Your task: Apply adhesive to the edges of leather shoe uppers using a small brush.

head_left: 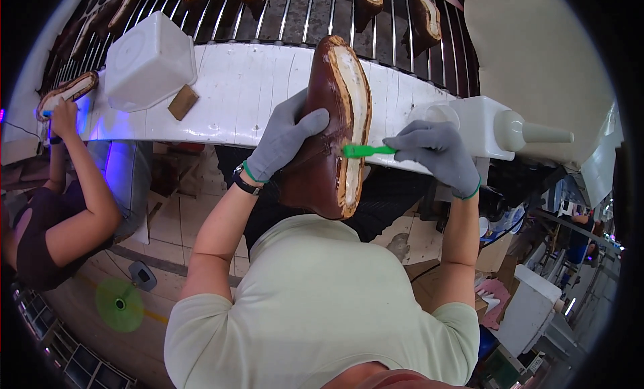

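Observation:
A brown leather boot (320, 178) is turned on its side above the edge of the white bench, its underside facing right. That underside shows a pale, whitish middle with a tan rim. My left hand (282, 137), in a grey glove, is closed round the boot's upper from the left, thumb on top. In my gloved right hand (436, 151) is a small green brush (372, 150), pinched by its handle. The brush's head touches the rim of the boot's underside near the middle; its bristles cannot be made out.
Beyond the white bench (248, 77) runs a roller conveyor (305, 17) bearing several similar boots. A white plastic container (147, 67) and a brown block (183, 102) stand at the left, a white nozzled bottle (473, 124) at the right. A co-worker's hand (64, 117) works on another boot at far left.

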Demonstrator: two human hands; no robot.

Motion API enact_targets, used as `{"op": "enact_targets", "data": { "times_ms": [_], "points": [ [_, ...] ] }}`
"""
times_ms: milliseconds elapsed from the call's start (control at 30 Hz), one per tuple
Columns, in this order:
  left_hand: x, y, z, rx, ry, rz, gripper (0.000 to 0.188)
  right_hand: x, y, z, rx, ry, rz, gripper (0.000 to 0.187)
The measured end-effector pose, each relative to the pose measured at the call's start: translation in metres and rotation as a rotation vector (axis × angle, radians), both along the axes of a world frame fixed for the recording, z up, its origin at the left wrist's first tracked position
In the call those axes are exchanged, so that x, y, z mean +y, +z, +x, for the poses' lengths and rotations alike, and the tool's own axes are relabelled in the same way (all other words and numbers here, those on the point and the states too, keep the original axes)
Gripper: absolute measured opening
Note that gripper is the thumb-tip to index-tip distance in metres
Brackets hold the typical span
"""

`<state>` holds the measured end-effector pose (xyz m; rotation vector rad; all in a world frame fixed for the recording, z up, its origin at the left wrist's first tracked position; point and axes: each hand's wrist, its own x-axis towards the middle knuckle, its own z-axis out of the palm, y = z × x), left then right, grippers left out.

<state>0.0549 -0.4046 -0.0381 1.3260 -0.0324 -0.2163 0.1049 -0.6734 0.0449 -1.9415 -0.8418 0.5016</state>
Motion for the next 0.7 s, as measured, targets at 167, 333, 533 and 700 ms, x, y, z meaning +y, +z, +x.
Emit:
{"op": "enact_targets", "data": {
  "times_ms": [167,333,533,700],
  "points": [
    [0.003,-0.005,0.001,0.016,0.070,-0.061,0.058,0.004,0.008,-0.027,0.109,0.051,-0.036,0.028],
    [-0.001,0.000,0.003,0.036,0.086,-0.079,0.060,0.003,0.001,-0.023,0.049,-0.158,-0.033,0.025],
    [-0.004,-0.001,0.007,0.067,0.023,-0.005,0.061,-0.002,0.007,-0.023,0.073,-0.031,-0.060,0.028],
    [-0.006,-0.004,0.007,0.168,-0.032,-0.086,0.058,-0.002,0.014,-0.025,0.176,0.052,-0.081,0.031]
  ]
}}
